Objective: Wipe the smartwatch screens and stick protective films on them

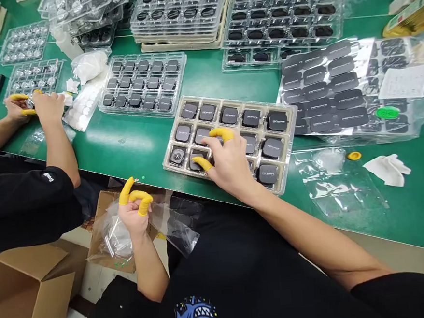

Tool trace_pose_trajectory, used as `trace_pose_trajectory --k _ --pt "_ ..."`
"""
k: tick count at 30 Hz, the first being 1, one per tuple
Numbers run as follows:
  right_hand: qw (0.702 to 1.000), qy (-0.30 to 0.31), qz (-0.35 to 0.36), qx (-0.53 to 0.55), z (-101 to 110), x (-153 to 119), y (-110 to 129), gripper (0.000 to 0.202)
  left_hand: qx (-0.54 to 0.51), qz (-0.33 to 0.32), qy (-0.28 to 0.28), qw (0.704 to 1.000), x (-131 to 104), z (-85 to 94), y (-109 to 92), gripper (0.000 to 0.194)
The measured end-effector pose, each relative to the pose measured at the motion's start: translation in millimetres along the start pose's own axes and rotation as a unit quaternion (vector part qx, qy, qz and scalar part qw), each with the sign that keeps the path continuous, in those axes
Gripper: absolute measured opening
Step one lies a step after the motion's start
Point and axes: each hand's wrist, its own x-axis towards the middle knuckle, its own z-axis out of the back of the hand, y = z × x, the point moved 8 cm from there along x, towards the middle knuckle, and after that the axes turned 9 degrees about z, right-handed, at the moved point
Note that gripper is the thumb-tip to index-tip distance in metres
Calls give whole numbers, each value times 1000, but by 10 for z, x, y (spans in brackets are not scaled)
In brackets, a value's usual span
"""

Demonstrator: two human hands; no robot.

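My right hand (230,162) is over a clear plastic tray (225,99) of dark square watch-like pieces, some with a printed film on top. Yellow finger cots cover its thumb and index finger, which are spread apart. The thumb lies over a dark piece (197,166) in the front row, and the index finger is above a piece (202,134) in the middle row. At the front left corner, one piece (177,155) shows a round sensor face. My left hand (135,210) is raised off the table edge, yellow cots on several fingers, index finger pointing up. A tiny speck shows at its tip.
Printed black film sheets (323,93) lie at right, near a clear bag (341,188) and a crumpled white tissue (390,169). Another filled tray (143,84) and stacked trays (184,25) stand behind. A co-worker's hands (48,107) work at left. Cardboard boxes (28,293) are below.
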Motion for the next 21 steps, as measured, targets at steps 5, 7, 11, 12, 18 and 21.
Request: trace_pose_trajectory --k 5,7,11,12,18,21 --pt "931 89 29 353 54 -413 468 46 10 -76 -57 995 -160 40 -271 66" --pt "860 196 13 471 -124 -662 728 51 16 -112 -55 992 -272 -73 -341 59" --pt "797 238 -53 553 -347 -888 819 33 -7 -76 20 997 -376 -298 -283 69" --pt "802 213 -70 553 -351 -873 746 34 -12 -34 67 997 -383 -347 -224 79" --pt "827 61 -145 541 14 -756 258 41 151 248 308 906 -708 -408 168 47" --pt "811 6 -174 559 378 -823 31 49 151 225 294 916 -680 -522 70 45"
